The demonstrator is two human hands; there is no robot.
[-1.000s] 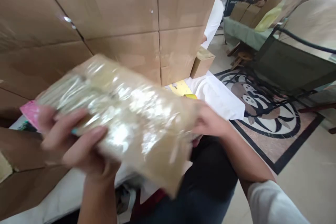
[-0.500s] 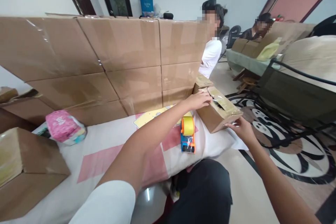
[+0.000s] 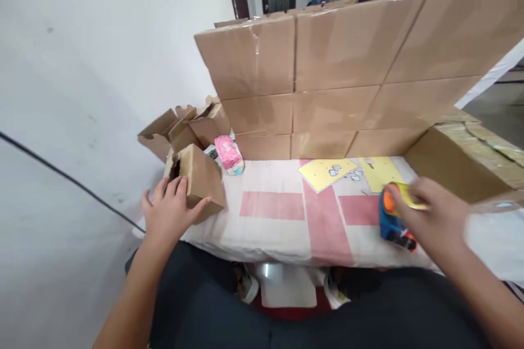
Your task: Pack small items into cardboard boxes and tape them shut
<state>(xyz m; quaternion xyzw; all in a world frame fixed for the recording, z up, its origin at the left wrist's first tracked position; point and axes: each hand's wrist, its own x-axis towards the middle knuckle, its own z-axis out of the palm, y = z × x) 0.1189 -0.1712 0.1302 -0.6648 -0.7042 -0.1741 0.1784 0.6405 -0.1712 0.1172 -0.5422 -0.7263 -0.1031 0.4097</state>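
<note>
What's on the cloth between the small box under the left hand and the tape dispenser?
Head view: only bare cloth with pink patches lies between small box and tape dispenser; yellow sheets sit farther back.

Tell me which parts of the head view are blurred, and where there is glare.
Head view: the right hand and the tape dispenser under it are smeared by motion; the left hand on the small cardboard box is sharper; faint sheen on the taped stacked boxes; straight edges bow toward the frame's borders.
</note>
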